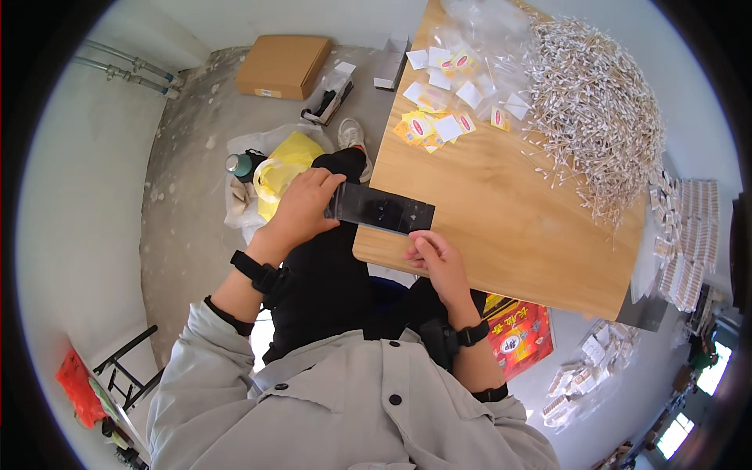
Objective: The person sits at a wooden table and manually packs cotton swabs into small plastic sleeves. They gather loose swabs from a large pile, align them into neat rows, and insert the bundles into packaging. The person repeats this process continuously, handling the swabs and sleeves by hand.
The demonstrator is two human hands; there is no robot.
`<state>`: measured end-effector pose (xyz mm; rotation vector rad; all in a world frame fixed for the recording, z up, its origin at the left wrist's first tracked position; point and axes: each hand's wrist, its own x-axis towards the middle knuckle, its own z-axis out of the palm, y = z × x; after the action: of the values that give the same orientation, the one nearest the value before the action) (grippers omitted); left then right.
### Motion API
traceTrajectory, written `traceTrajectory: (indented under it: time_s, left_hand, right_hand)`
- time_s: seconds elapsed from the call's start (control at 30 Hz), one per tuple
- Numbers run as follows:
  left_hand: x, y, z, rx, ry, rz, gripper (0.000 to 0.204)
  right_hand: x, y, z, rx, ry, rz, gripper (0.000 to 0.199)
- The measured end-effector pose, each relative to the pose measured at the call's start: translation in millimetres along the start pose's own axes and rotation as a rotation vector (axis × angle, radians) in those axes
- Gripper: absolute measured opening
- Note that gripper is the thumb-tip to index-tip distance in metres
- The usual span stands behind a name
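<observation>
With my left hand point(298, 205), near the centre of the frame, I am gripping the left end of a shiny dark packet point(384, 210) between the thumb and the fingers. The fingers of my right hand point(440, 265) are closed on its lower right corner, thumb and forefinger pressed together. The packet lies almost level in the middle of the frame, and its right part is over the near left corner of the wooden table point(509, 223). In the upper middle of the frame, small yellow and white cards point(429, 127) are scattered on this table, with clear plastic bags point(489, 31) beside them. A big heap of cotton swabs point(599, 110) fills the upper right.
</observation>
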<state>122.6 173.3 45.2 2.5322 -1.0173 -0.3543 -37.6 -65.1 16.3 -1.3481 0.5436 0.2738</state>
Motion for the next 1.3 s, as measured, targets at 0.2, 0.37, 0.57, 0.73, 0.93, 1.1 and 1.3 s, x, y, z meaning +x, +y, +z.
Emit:
traceTrajectory:
  time_s: [0.2,0.37,0.57,0.73,0.93,1.1,1.3]
  left_hand:
    - [25.3,16.0,-2.0,-0.084,-0.052,0.157,0.073]
    - [29.3,51.0,11.9,-0.073,0.052,0.155,0.078]
    - [22.2,61.3,20.9,0.036,0.072,0.159,0.081]
    - [-2.9,81.1,47.0,0.039,0.034,0.102,0.094]
    - [-8.9,112.9,49.2,-0.146,-0.066,0.108,0.099]
    - [28.3,137.7,54.5,-0.262,-0.028,0.176,0.084]
    - [87.8,171.8,106.9,-0.180,0.061,0.301,0.083]
  right_hand:
    - [-0.8,2.1,-3.9,0.008,-0.011,0.001,0.025]
    - [-1.7,2.3,-7.0,-0.022,-0.055,-0.028,0.025]
    - [12.6,12.0,-46.9,-0.233,0.264,-0.294,0.034]
    - [64.7,-24.2,-153.6,-0.594,0.973,-0.415,0.048]
    - [104.0,-77.9,-188.4,-0.884,1.120,-0.351,0.045]
    - [106.5,-51.5,-194.6,-0.890,1.060,-0.474,0.033]
    - [71.3,-35.5,-147.7,-0.759,0.835,-0.648,0.018]
